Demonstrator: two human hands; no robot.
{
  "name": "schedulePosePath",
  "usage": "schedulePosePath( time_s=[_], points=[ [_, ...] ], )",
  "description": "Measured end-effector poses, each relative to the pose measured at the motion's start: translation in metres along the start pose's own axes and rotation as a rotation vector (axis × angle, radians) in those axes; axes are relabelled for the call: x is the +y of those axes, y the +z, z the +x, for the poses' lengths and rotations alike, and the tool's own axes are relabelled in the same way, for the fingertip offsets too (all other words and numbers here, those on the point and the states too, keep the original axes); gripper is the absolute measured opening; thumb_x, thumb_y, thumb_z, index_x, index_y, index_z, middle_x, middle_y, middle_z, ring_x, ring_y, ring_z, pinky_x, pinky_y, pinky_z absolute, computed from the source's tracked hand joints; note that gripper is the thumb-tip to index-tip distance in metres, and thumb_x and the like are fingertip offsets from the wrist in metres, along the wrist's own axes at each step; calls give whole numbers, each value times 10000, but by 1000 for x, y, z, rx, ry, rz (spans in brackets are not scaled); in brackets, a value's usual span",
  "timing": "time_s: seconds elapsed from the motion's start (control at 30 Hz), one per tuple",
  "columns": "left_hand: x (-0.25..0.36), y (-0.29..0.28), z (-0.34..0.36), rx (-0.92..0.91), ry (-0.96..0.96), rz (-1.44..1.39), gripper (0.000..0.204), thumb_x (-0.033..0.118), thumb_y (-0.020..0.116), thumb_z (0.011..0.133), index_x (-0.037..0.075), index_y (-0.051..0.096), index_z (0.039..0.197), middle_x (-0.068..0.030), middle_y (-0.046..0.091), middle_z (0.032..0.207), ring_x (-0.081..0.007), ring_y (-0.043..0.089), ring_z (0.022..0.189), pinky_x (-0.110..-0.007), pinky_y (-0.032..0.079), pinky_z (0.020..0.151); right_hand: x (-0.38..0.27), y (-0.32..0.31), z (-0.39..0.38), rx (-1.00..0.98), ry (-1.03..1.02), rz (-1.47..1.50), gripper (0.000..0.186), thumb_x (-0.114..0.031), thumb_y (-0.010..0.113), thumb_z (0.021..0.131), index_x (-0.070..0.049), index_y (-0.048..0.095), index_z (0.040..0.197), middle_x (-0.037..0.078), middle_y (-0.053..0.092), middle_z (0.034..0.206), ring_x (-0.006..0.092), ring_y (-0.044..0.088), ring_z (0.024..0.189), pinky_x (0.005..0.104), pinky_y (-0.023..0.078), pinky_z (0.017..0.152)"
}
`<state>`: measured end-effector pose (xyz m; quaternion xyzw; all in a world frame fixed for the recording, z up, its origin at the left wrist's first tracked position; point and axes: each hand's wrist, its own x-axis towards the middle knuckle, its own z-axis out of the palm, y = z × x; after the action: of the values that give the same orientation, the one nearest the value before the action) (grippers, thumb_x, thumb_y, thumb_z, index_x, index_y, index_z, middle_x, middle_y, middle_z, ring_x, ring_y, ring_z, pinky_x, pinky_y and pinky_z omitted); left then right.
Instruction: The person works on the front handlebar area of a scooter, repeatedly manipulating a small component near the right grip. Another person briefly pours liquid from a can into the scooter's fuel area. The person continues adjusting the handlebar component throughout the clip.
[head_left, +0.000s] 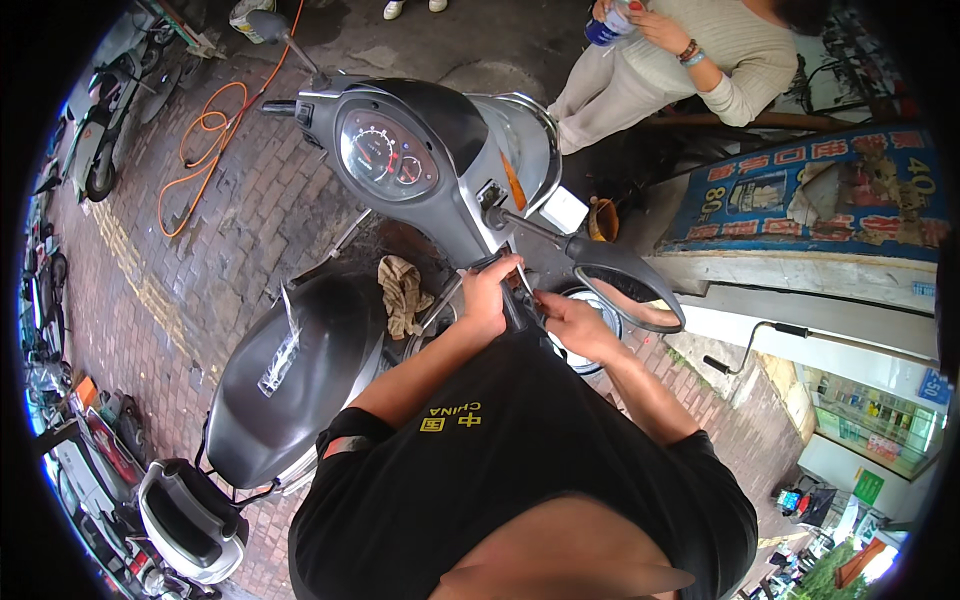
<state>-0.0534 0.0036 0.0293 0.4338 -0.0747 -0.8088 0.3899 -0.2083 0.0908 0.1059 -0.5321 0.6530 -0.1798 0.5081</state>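
A grey and black scooter (455, 185) stands before me, its round-dialled instrument cluster (388, 158) facing up. My left hand (487, 298) is closed around the near end of the handlebar, by the black grip (514, 312). A thin, shiny metal piece (524, 276) shows between my hands; whether it is a lever or a tool I cannot tell. Just right of the grip, my right hand (578, 325) has its fingers drawn together in a pinch, and what they hold is hidden. Beside it, a black mirror (630, 297) sticks out on its stalk. Below lies part of the front wheel (608, 312).
A crumpled checked cloth (400, 295) lies next to the black seat (300, 375). Another person (660, 70) stands at the far right holding a blue can (606, 28). An orange hose (205, 150) coils on the brick paving. A blue sign board (730, 235) and a crank handle (745, 350) are on the right.
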Motion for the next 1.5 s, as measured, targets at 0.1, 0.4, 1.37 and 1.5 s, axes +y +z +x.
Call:
schedulePosePath(
  time_s=[0.1, 0.4, 1.37, 1.5],
  points=[
    [3, 11, -8, 68, 11, -19, 222, 117, 748, 821, 43, 691, 1023, -22, 700, 853, -159, 659, 780, -296, 468, 701, 28, -13, 22, -5, 63, 256, 510, -114, 483, 900, -30, 526, 1401, 119, 685, 1030, 174, 633, 867, 321, 503, 795],
    [0, -2, -1, -4, 20, 18, 277, 141, 734, 835, 27, 660, 1076, -68, 710, 979, -191, 668, 921, -358, 505, 828, 10, -13, 11, -96, 43, 187, 491, -86, 532, 907, 1, 526, 1390, 134, 690, 1085, 193, 637, 1013, 321, 486, 921],
    [0, 4, -1, 46, 43, 8, 203, 110, 754, 816, 56, 675, 995, -37, 705, 895, -176, 681, 833, -327, 491, 732, -9, -26, 11, -165, 106, -61, 596, -132, 553, 962, 66, 366, 1492, 226, 490, 1488, 269, 456, 1403, 340, 348, 1144],
    [6, 12, -7, 56, 25, 27, 209, 102, 751, 814, 48, 674, 1002, -42, 706, 887, -180, 683, 840, -333, 494, 737, 41, -22, 23, -55, 105, 114, 589, -119, 552, 956, 67, 377, 1487, 227, 520, 1461, 264, 465, 1396, 343, 351, 1144]
  ],
)
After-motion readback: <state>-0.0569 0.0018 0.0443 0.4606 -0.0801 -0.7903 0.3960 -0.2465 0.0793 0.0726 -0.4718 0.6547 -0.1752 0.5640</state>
